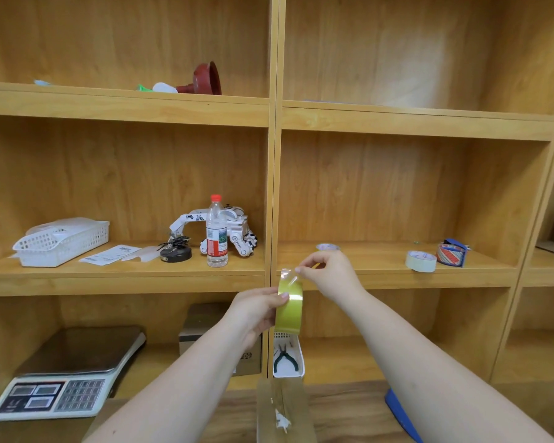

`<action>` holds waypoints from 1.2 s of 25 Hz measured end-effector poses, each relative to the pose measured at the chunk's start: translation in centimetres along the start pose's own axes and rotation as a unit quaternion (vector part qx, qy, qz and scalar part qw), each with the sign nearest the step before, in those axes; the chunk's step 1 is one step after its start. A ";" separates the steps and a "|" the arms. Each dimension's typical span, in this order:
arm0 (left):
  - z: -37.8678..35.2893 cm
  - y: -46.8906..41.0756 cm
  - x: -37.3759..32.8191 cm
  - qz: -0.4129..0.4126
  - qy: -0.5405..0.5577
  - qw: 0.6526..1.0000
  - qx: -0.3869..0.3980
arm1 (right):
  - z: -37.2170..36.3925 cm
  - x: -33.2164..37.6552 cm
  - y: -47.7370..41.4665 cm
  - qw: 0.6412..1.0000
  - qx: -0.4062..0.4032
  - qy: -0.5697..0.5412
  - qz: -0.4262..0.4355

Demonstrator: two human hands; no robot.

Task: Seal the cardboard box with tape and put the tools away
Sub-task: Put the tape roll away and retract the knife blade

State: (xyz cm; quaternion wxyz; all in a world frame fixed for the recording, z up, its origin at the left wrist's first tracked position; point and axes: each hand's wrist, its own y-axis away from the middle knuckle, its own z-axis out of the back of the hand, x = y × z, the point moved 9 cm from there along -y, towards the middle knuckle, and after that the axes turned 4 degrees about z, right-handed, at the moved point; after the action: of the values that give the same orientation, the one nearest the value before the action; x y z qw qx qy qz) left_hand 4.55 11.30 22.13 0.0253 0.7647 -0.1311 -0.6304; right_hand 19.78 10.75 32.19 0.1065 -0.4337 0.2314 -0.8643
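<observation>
Left hand (256, 311) grasps the glossy yellow-green tape roll (289, 311) upright by its side; right hand (328, 273) pinches its clear loose end just above, over the cardboard box (231, 420)

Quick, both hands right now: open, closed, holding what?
Left hand: closed on the yellow tape roll.
Right hand: pinching the roll's loose tape end.

My wooden shelf (122, 266) holds a white basket (61, 241), paper slips (109, 254), a water bottle (216, 231) and toy excavator (227, 228); further right sit tape rolls (421, 261). Below, a scale (68, 372).
</observation>
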 end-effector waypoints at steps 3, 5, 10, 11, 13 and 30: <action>0.9 -0.4 0.4 -0.010 -0.013 1.000 0.003 | -1.8 -1.2 0.0 0.999 0.017 -0.023 -0.031; 1.6 -0.7 0.5 -0.022 -0.030 0.999 0.000 | -3.0 -2.1 0.1 0.996 0.018 -0.068 -0.059; 3.0 -2.2 2.3 -0.028 -0.099 0.995 0.006 | -7.3 -6.2 1.7 0.950 0.032 -0.230 -0.211; 3.3 -2.6 2.9 -0.028 -0.107 0.994 0.013 | -8.2 -7.1 2.2 0.935 0.037 -0.260 -0.238; 3.7 -3.4 4.1 -0.024 -0.119 0.992 0.027 | -9.6 -8.6 2.9 0.911 0.052 -0.304 -0.273; -7.3 -12.5 11.6 -0.099 -0.456 0.883 0.051 | -7.7 -24.3 3.0 0.965 0.227 -0.015 -0.132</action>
State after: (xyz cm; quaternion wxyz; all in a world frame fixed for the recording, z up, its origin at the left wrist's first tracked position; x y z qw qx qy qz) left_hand 15.78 19.68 9.94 -0.1388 0.4019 -0.0839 -0.9012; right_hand 28.18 19.80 9.74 0.0910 -0.4380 -0.0315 -0.8938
